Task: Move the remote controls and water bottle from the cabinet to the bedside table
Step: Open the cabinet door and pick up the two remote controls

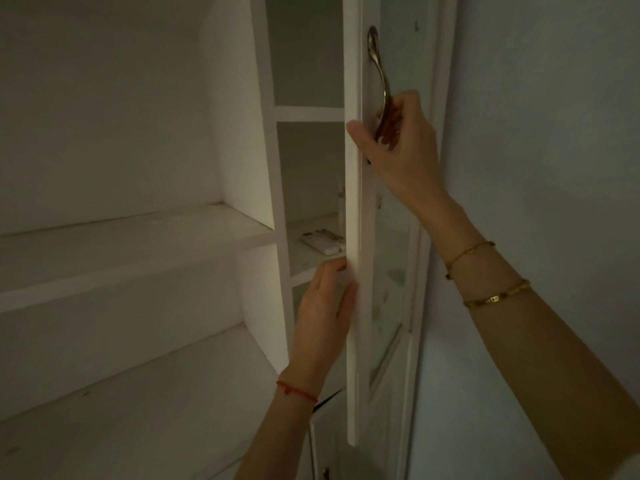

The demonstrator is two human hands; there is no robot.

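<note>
A tall white cabinet with a glass-paned door [355, 202] stands partly open in dim light. My right hand [398, 150] grips the lower end of the door's brass handle [379, 74]. My left hand [325, 306] holds the door's free edge lower down, fingers curled round it. On a shelf inside lies a white remote control [320, 241], partly hidden behind the door edge. A pale upright shape, perhaps the water bottle [341, 202], stands further back on the same shelf, mostly hidden by the door.
Open white shelves [138, 237] run along the wall to the left of the cabinet. A plain pale wall [536, 133] lies to the right. A lower cabinet door with a small knob [325, 474] is below.
</note>
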